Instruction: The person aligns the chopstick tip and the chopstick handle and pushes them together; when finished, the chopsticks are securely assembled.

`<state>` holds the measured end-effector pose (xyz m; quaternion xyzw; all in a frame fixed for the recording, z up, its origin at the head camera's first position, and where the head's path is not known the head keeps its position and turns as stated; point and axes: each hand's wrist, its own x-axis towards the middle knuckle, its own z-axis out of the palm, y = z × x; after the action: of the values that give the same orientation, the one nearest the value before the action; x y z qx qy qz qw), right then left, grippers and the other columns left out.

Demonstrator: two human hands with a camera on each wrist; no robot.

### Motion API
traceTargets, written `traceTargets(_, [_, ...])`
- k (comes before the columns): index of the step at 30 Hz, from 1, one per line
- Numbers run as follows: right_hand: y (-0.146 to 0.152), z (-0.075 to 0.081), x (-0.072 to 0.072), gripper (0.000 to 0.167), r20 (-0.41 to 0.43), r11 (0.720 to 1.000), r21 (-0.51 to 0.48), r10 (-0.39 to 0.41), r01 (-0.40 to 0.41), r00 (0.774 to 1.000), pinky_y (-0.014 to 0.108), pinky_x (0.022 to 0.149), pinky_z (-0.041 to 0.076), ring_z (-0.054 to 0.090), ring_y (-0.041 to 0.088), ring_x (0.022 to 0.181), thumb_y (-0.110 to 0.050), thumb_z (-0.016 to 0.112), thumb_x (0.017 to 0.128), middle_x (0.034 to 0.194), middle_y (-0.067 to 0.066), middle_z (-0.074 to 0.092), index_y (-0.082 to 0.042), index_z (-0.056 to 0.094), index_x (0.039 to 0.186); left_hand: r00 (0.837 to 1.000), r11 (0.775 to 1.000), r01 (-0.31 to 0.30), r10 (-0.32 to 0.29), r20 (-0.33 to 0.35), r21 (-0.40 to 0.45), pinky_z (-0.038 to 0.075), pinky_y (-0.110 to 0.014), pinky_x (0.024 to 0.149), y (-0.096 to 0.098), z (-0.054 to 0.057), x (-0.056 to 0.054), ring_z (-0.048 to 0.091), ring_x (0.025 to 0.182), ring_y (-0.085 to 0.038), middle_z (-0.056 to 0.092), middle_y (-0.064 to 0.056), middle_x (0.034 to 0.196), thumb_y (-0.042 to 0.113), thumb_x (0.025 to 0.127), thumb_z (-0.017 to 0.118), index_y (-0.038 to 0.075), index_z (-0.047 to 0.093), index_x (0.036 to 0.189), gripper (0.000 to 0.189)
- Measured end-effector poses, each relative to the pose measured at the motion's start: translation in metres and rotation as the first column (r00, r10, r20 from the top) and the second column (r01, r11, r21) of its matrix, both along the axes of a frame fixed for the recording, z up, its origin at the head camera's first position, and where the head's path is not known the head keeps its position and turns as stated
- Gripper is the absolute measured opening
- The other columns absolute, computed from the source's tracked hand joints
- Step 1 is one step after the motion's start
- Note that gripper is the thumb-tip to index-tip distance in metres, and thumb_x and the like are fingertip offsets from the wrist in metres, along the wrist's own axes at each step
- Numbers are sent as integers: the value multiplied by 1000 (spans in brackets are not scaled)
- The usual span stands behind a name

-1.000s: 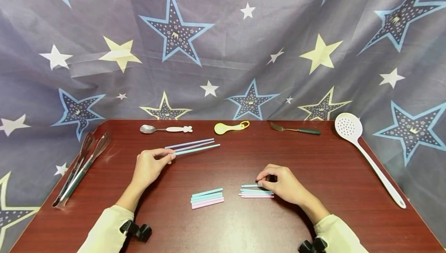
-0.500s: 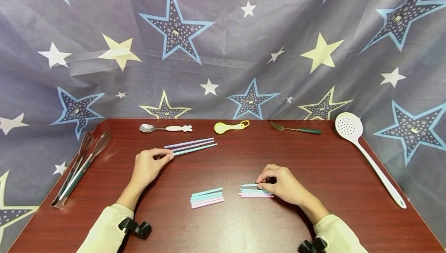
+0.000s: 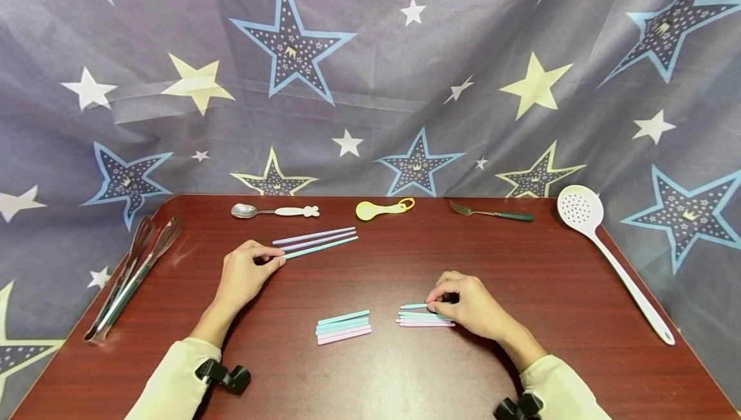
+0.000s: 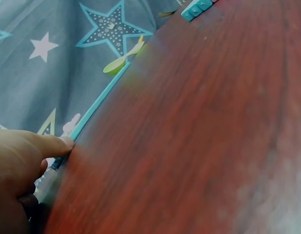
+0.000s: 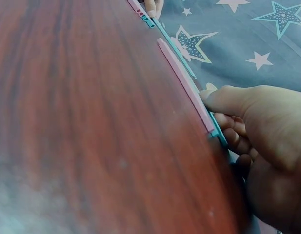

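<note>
My left hand (image 3: 246, 275) pinches the left end of a long light-blue stick (image 3: 324, 247) between thumb and forefinger. Just behind it, two long purple sticks (image 3: 315, 235) lie nearly parallel. On the right, my right hand (image 3: 471, 307) has thumb and forefinger on the right end of a short blue stick (image 3: 413, 306), partly hidden by the fingers. That stick is at the back of a right row of short blue and pink sticks (image 3: 422, 324). A matching left row of short sticks (image 3: 344, 328) lies between the hands, blue behind and pink in front.
Along the back edge lie a spoon (image 3: 289, 211) with a white handle, a yellow measuring spoon (image 3: 382, 208) and a green-handled fork (image 3: 492, 214). A white skimmer (image 3: 613, 259) lies at the right edge, metal tongs (image 3: 133, 278) at the left. A star-patterned cloth (image 3: 370, 85) hangs behind.
The long light-blue stick has shifted slightly left with my left hand, its right end now about level with those of the purple sticks. My right hand stays in nearly the same place.
</note>
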<state>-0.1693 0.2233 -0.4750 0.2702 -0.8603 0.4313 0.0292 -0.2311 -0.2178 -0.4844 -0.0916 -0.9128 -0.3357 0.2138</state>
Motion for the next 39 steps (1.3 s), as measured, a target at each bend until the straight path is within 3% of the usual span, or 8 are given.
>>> traceTargets(5, [-1, 2, 2, 15, -11, 1000, 16, -9, 9, 1000, 24, 71, 50, 59, 8, 80, -7, 82, 86, 84, -11, 68, -22, 79, 85, 1000, 1000, -20, 20, -13, 9, 40, -30, 71, 2, 1, 1, 58, 74, -14, 67, -1, 79, 13, 80, 88, 15, 84, 91, 12])
traceTargets(9, [-2, 2, 3, 15, -23, 1000, 24, -7, 8, 1000, 24, 71, 50, 59, 8, 81, -7, 81, 87, 84, -11, 67, -22, 78, 85, 998, 998, -29, 31, -50, 47, 39, -22, 70, 10, 2, 8, 59, 73, -10, 67, 3, 77, 14, 80, 89, 18, 83, 89, 11])
traceTargets(14, [0, 2, 3, 16, -46, 1000, 12, -4, 4, 999, 23, 72, 50, 59, 6, 81, -6, 81, 87, 85, -11, 68, -21, 78, 85, 996, 993, 85, -85, 4, 78, 40, -18, 63, 38, 5, 25, 54, 66, -5, 72, 9, 79, 20, 83, 87, 23, 83, 89, 8])
traceTargets(19, [0, 0, 2, 15, -55, 1000, 4, -3, 3, 998, 23, 71, 50, 60, 6, 81, -6, 81, 87, 86, -11, 69, -21, 77, 86, 954, 955, 284, -290, 69, 88, 45, -22, 62, 65, 6, 46, 56, 69, 0, 73, 16, 83, 23, 86, 85, 25, 84, 92, 6])
traceTargets(24, [-1, 0, 3, 13, -37, 1000, 2, -12, 12, 999, 23, 71, 50, 60, 6, 81, -9, 80, 89, 86, -10, 69, -21, 78, 86, 908, 911, 402, -410, 91, 89, 49, -20, 70, 78, 5, 59, 62, 83, 1, 73, 20, 86, 25, 83, 87, 26, 85, 90, 8])
traceTargets(29, [-1, -1, 2, 13, -47, 1000, 3, -14, 14, 999, 24, 71, 50, 60, 5, 80, -9, 80, 89, 86, -10, 69, -21, 77, 86, 884, 891, 453, -452, 119, 25, 45, -22, 74, 82, 4, 66, 54, 84, 2, 70, 22, 92, 33, 79, 90, 32, 84, 90, 13])
traceTargets(33, [-2, 0, 2, 12, -47, 1000, -1, -9, 8, 999, 24, 70, 51, 59, 4, 80, -9, 80, 89, 86, -10, 69, -20, 77, 87, 885, 891, 453, -448, 130, -10, 43, -24, 75, 83, 4, 68, 49, 83, 2, 69, 22, 93, 34, 77, 91, 34, 84, 89, 14])
traceTargets(39, [-2, 0, 3, 13, -34, 1000, 7, -22, 22, 999, 23, 71, 51, 59, 4, 80, -9, 80, 90, 87, -10, 69, -21, 77, 87, 877, 893, 450, -446, 176, 22, 40, -22, 73, 85, 6, 70, 47, 81, 1, 71, 22, 91, 31, 78, 90, 33, 84, 86, 10])
